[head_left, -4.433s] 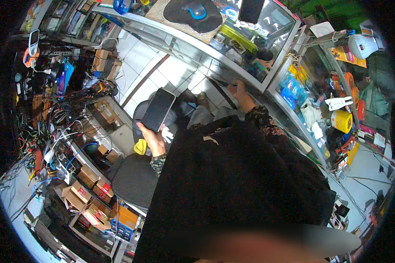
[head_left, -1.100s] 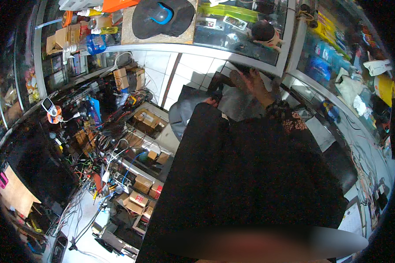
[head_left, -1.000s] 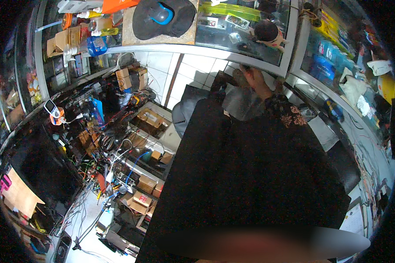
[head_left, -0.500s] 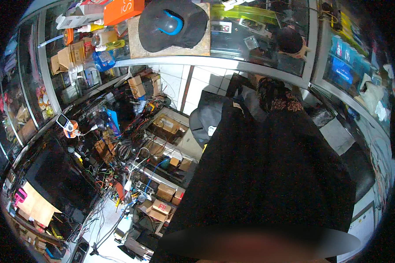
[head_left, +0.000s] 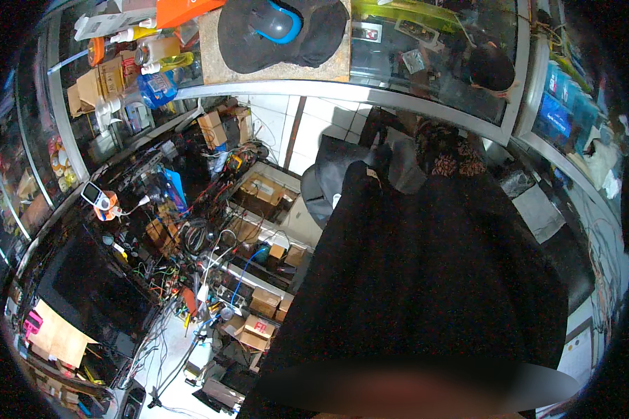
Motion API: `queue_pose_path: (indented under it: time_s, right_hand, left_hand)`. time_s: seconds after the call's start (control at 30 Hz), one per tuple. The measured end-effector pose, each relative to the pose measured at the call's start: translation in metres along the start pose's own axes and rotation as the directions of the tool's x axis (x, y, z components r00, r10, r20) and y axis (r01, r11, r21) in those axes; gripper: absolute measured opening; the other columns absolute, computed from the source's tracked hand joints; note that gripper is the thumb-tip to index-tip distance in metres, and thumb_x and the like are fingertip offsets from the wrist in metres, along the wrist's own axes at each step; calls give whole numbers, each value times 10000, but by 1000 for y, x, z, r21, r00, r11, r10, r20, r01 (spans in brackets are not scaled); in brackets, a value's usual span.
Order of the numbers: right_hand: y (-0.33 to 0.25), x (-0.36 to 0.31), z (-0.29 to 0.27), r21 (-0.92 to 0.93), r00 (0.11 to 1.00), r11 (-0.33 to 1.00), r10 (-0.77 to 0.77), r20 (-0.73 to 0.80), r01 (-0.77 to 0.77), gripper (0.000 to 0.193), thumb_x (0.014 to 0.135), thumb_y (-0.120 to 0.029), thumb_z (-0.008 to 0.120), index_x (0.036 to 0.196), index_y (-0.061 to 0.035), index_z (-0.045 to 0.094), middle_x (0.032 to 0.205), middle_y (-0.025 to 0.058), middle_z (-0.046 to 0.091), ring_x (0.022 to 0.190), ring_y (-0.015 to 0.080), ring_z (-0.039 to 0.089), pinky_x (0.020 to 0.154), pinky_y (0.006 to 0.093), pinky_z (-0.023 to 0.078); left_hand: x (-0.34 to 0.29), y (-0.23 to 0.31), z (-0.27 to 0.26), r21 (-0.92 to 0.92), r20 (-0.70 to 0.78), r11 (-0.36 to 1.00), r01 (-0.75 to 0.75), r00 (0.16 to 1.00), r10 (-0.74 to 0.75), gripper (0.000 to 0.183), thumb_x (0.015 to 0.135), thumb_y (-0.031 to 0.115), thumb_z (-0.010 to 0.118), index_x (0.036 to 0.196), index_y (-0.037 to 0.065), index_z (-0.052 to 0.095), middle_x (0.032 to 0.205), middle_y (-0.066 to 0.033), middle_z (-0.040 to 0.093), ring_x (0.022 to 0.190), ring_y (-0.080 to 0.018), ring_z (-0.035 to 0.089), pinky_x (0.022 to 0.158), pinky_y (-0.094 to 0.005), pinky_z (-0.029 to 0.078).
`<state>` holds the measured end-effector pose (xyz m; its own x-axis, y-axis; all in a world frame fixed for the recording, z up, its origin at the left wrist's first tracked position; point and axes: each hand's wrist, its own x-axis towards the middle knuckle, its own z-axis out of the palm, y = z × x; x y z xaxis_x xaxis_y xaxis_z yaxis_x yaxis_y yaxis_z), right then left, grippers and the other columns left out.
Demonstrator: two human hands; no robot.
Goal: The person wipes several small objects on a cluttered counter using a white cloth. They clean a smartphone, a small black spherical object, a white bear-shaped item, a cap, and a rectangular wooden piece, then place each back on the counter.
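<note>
Shirt (head_left: pixel 426 279): black, loose, long folds down the front; small pale patch (head_left: pixel 374 172) near far edge. Right sleeve (head_left: pixel 451 157): dark, pinkish-tan mottled print, densest along one side. Trousers (head_left: pixel 405 167): grey, partly visible, dimly lit.

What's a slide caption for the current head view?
Patterned right sleeve near a glass counter, neither hand discernible; blue-trimmed mouse on a dark pad.

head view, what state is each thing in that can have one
left hand, hidden
right hand, hidden beyond its dark flower-patterned sleeve
blue-and-black computer mouse, right way up, resting on the mat
black wavy-edged mat, spread flat
thin multicoloured wires, tangled
orange-and-white handheld device, screen on or off unclear
large black flat panel, dark
</note>
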<state>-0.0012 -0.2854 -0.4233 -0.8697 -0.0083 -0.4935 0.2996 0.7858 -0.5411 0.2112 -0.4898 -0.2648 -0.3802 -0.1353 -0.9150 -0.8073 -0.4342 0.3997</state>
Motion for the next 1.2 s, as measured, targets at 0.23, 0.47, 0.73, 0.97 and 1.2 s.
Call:
queue_pose_path:
  time_s: [0.23,0.47,0.73,0.97,1.2]
  right_hand:
    - [-2,2,0,-10,1000,1000,6,-2,-6,586,888,-318,689,1395,-94,500,1260,164,590,1173,358,563,1027,461,434]
    - [-4,2,-5,2,1000,1000,7,-10,-7,615,868,-321,707,1400,-95,497,1264,166,585,1178,364,556,1033,470,425]
    - [-11,20,0,26,999,998,53,10,-54,648,846,-325,727,1406,-98,493,1269,169,579,1184,371,549,1039,481,415]
    - [-15,50,20,15,993,994,112,36,-112,678,827,-328,745,1412,-99,490,1274,171,574,1189,377,543,1044,490,407]
    - [-16,56,30,-6,991,992,128,25,-128,708,807,-331,763,1417,-101,487,1278,174,570,1194,383,536,1050,499,398]
  left_hand:
    - [5,10,-6,-29,-5,999,-21,1000,20,432,1038,311,549,1388,68,481,1299,-116,612,1101,-233,633,914,-396,526]
    - [14,26,-3,-68,20,993,-99,995,101,427,1041,298,549,1392,66,477,1303,-119,608,1104,-227,630,920,-390,522]
    - [7,104,11,-281,-35,838,-468,877,479,431,1042,304,549,1385,51,485,1316,-120,606,1109,-214,627,920,-372,514]
    - [17,44,27,-174,-20,879,-445,894,448,387,1032,270,569,1337,37,522,1227,-112,631,1096,-201,608,918,-391,505]
    - [11,40,17,-37,-34,969,-244,970,243,391,1031,281,563,1330,31,529,1214,-109,635,1079,-200,612,914,-384,508]
